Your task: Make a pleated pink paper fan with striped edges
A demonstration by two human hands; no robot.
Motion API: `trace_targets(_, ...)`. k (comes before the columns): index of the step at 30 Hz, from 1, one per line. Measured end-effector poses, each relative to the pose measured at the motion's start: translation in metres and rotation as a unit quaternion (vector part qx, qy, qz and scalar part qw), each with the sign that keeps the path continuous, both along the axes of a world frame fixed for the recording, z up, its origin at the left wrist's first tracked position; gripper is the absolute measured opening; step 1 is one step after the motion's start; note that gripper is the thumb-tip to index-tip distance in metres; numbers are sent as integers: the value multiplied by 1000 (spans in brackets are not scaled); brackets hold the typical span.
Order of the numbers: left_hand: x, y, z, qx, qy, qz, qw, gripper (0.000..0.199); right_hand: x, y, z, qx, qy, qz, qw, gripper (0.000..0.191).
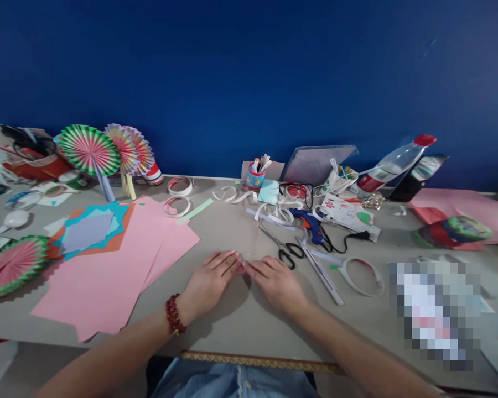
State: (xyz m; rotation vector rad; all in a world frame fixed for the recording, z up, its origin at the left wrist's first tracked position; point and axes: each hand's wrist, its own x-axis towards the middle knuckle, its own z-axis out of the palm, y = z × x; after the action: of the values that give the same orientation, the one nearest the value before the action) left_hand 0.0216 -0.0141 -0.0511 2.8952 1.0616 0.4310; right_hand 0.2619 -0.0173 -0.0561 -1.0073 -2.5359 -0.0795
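A small piece of pink paper (pixel 242 269) lies at the middle of the table's near half, mostly covered by my fingers. My left hand (pixel 210 282), with a red bead bracelet at the wrist, has its fingers closed together on the paper's left side. From the right, my right hand (pixel 276 283) pinches the same paper with thumb and fingers. How the paper is folded stays hidden. Just beyond my right hand are black-handled scissors (pixel 288 251), blades pointing away. A utility knife (pixel 321 272) lies further right.
Pink sheets (pixel 103 282) spread at left, with coloured paper squares (pixel 87 229) on top. Paper fans (pixel 90 149) stand behind them. Tape rolls (pixel 362 276), a blue glue gun (pixel 311 225) and a pen cup (pixel 255 178) lie beyond my hands. A bottle (pixel 392 163) leans at back right.
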Motion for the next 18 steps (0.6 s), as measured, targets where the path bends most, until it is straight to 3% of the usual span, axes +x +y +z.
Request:
trace_targets(6,7,5,5,-14,-77,19,997,33,0,4,0,-16,70,-8,997,27)
trace_targets(11,2,7,6,11,-73,-24,997,33,-2,5,0,-18,88,13,996,26)
trace_targets(18,4,11,6,-48,-122,-1,991,26,0,8,1,-45,105,28,993,25)
